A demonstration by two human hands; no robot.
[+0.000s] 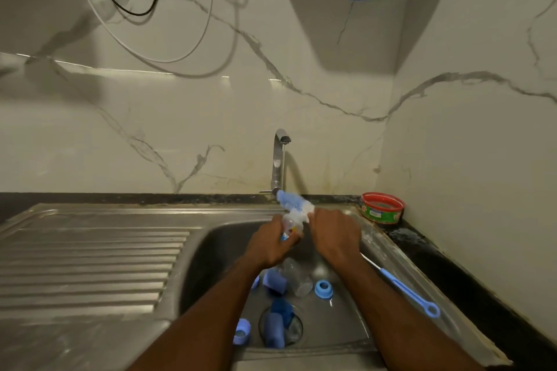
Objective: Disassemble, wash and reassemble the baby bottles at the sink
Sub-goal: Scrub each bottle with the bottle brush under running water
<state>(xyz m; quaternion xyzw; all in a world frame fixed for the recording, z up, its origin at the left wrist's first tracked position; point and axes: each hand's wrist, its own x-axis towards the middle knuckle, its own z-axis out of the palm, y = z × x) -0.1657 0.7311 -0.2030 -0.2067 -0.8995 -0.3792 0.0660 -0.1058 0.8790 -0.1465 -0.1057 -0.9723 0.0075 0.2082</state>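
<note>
Over the sink basin (217, 256), my left hand (271, 245) grips a clear baby bottle (290, 224) with a coloured print. My right hand (333, 233) grips the handle of a soapy blue-and-white bottle brush (294, 203), whose bristle head sticks up and left above the bottle's mouth. In the basin below lie another clear bottle (297, 277), blue caps (275, 280), a blue collar ring (323, 289), a second ring (242, 331) and more blue parts over the drain (278, 328). Motion blurs the held bottle and brush.
The steel tap (278, 159) stands behind the sink; I cannot tell whether water runs. A thin blue nipple brush (404, 288) lies on the sink's right rim. A red-rimmed green tub (382, 208) sits on the dark counter at the right. The ribbed drainboard (90, 265) extends left.
</note>
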